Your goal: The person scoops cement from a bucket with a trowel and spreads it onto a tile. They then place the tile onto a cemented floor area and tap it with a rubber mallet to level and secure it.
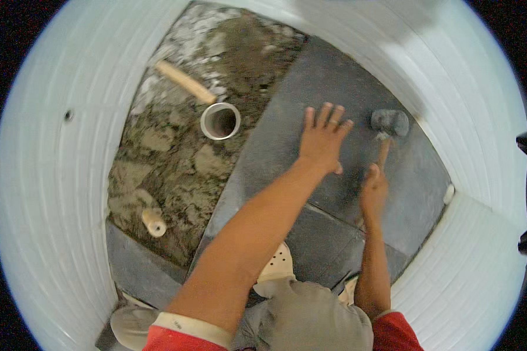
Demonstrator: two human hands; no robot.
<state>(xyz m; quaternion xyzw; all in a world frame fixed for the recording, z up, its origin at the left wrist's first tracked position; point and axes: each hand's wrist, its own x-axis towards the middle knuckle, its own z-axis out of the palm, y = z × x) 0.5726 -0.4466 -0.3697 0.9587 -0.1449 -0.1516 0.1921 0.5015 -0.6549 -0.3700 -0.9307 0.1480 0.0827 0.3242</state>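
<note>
Seating a large dark grey floor tile (334, 88) onto the mortar bed, judging by how things lie: tapping-down stage, tile already laid flat against the white tiled wall (468, 88) at the right.

Pressing down on the tile with the left hand (323, 140), palm flat, fingers (325, 114) spread and released, gripping nothing. Gripping a wooden handle (384, 153) in the right hand (373, 190), fingers clenched around it, mallet head (390, 121) resting on or just above the tile surface near its far right part; contact not clearly readable.

Calling next, most likely, for light, even taps across the slab while holding it steady, and for checking its level against the neighbouring dark tile (322, 240) nearer the knees, joint line running between the two.

Looking matte, slate-grey, slightly dusty, rigid and heavy; left edge lying along the bare, rough, grey-brown mortar bed (175, 158). Risking, probably, a chipped edge or cracked face under too hard a blow.

Standing open in the mortar just beside the tile's left edge: a white pipe end (221, 121). Lying farther back on the bed: a wooden stick (184, 82). Sticking up nearer the left: a second, smaller pale pipe stub (154, 222).
</note>
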